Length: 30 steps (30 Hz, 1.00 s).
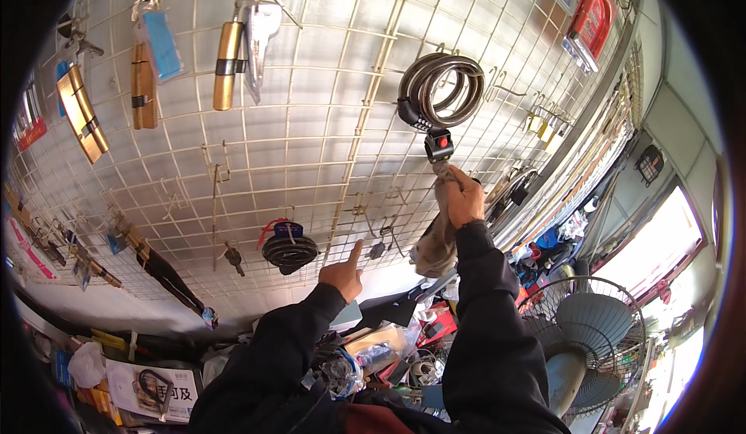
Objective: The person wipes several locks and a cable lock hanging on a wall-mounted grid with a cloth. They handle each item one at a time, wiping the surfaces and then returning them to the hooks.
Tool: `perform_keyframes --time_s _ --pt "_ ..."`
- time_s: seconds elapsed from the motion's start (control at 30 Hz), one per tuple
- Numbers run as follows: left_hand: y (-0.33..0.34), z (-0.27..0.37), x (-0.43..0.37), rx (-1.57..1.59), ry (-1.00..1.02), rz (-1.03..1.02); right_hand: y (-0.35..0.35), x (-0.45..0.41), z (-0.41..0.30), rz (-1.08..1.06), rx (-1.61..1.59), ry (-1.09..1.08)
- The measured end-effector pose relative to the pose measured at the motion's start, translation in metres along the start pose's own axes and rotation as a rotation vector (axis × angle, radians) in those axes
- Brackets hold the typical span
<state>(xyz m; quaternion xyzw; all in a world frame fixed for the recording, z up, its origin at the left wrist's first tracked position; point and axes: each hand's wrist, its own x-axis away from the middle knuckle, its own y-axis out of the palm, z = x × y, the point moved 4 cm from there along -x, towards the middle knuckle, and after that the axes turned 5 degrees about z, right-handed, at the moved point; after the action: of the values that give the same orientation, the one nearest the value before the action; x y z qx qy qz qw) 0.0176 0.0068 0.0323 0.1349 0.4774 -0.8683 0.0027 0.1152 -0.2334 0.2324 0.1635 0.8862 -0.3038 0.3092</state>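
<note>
My right hand (464, 197) pinches a greyish-brown cloth (436, 247) that hangs down below it. The top of the cloth meets a black bracket with a red button (440, 145), just under a coiled cable combination lock (441, 91) on the wire grid wall (326, 72). My left hand (345, 272) holds nothing and has its index finger extended upward, near a small dark key or lock (379, 250) on the grid. Left of that hand hangs another coiled black cable (289, 251) with a blue tag and a red strip.
Brass lock cylinders (228, 67) and keys hang at the upper left. Small padlocks (545, 126) and a red packaged lock (592, 23) hang to the right. A caged fan (588, 341) stands at the lower right. Boxes, bags and papers (379, 341) are piled below the grid.
</note>
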Motion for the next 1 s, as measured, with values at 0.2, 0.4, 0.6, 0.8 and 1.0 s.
perform_keyframes --time_s 0.2,0.4,0.6,0.8,1.0 --pt "0.000 -0.001 -0.014 -0.010 0.019 0.057 0.019 0.021 0.022 -0.244 -1.316 0.665" --pt "0.001 -0.002 -0.019 -0.031 -0.016 0.002 -0.014 0.026 0.027 0.299 -0.938 0.436" --pt "-0.001 0.000 -0.020 -0.038 -0.014 -0.010 0.001 0.033 -0.012 0.215 0.311 -0.103" --pt "-0.004 0.000 -0.020 -0.020 -0.018 -0.012 0.001 0.065 -0.009 0.289 0.014 -0.144" --pt "0.001 0.004 -0.010 -0.027 -0.004 0.016 -0.007 0.021 0.009 0.421 -0.255 0.168"
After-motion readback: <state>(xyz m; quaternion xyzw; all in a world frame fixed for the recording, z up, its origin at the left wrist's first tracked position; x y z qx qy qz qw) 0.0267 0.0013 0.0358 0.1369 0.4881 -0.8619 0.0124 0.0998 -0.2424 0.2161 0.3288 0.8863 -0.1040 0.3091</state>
